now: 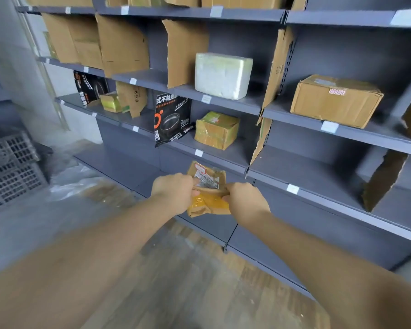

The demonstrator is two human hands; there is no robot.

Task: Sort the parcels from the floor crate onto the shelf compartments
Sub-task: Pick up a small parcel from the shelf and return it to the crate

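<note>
A small crumpled brown paper parcel with a white label and yellow tape is held in front of the lower shelf. My left hand grips its left edge and my right hand grips its right edge. The grey metal shelf unit with cardboard dividers fills the view behind it. Parcels on it include a white foam box, a large brown carton, a taped yellow-brown box and a small yellow-green box. The dark slatted floor crate stands at the far left.
Two black printed pan cartons serve as dividers on the third shelf. Torn cardboard dividers split the compartments. Clear plastic sheet lies on the wooden floor by the crate. A white wall is at left.
</note>
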